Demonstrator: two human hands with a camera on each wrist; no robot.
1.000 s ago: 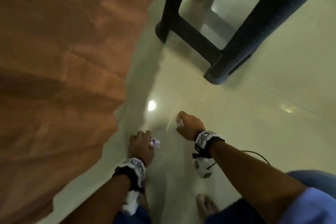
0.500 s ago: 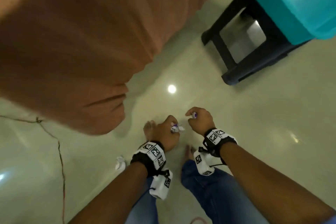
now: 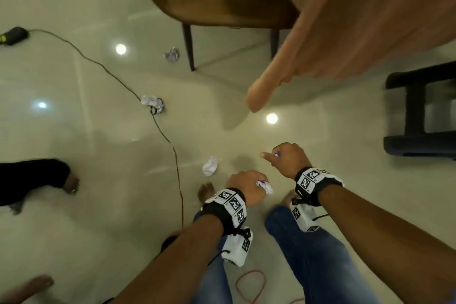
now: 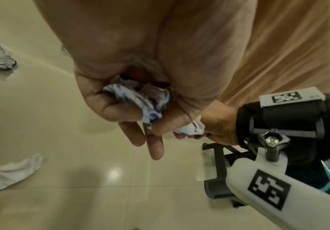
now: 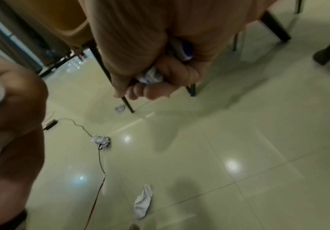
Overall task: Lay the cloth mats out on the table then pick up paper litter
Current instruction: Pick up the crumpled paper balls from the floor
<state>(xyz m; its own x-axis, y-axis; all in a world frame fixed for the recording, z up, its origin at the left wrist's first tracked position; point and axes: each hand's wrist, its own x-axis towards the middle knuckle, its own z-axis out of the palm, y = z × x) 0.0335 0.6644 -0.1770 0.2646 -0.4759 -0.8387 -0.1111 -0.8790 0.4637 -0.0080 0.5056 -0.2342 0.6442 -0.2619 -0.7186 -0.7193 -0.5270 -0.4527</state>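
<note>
Both hands have lifted from the glossy tiled floor, left hand and right hand each clenching crumpled paper, while a white paper scrap near the feet awaits collection.

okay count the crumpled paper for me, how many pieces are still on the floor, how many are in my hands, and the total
On the floor: 3, white wad by the feet, printed wad on the cable, wad by the chair leg
In the hands: 2, one in the left hand, one in the right hand
Total: 5
</note>
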